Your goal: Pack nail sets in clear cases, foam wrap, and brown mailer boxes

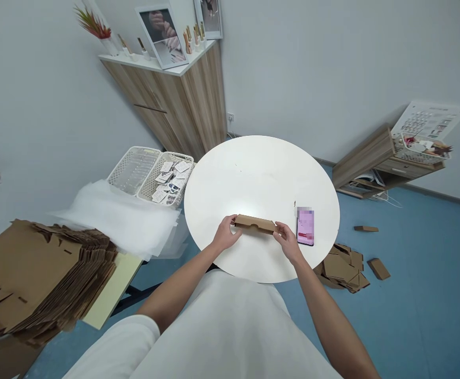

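A small flat brown cardboard box (255,224) lies on the round white table (253,179) near its front edge. My left hand (226,234) grips the box's left end with curled fingers. My right hand (287,242) pinches its right end. A phone with a pink screen (305,226) lies on the table just right of my right hand.
A stack of flat brown cardboard blanks (36,273) and white foam sheets (115,216) sit on a side table at left. Two white baskets (151,173), one holding cards, stand behind them. Folded boxes (342,271) lie on the blue floor at right. Wooden cabinets (178,100) line the walls.
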Action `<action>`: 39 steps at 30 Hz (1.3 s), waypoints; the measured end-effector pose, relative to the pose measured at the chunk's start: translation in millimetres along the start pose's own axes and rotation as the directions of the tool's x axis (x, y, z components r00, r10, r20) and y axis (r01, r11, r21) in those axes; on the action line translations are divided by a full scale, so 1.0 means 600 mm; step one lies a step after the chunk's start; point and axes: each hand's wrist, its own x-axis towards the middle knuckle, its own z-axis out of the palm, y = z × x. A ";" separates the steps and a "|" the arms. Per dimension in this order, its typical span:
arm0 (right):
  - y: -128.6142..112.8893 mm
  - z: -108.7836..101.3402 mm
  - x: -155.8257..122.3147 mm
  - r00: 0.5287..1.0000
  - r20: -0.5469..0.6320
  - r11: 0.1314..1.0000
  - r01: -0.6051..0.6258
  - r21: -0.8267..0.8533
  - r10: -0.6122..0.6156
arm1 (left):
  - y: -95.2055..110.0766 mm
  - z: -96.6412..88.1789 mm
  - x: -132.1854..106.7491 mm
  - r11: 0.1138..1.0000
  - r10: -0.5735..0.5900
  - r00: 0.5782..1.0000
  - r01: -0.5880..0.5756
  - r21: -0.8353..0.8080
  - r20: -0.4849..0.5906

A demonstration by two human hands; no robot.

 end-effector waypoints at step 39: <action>-0.026 -0.010 0.028 0.986 -0.033 0.981 -0.167 -0.095 0.165 | -0.005 -0.013 0.040 0.966 -0.221 0.973 0.228 -0.124 0.067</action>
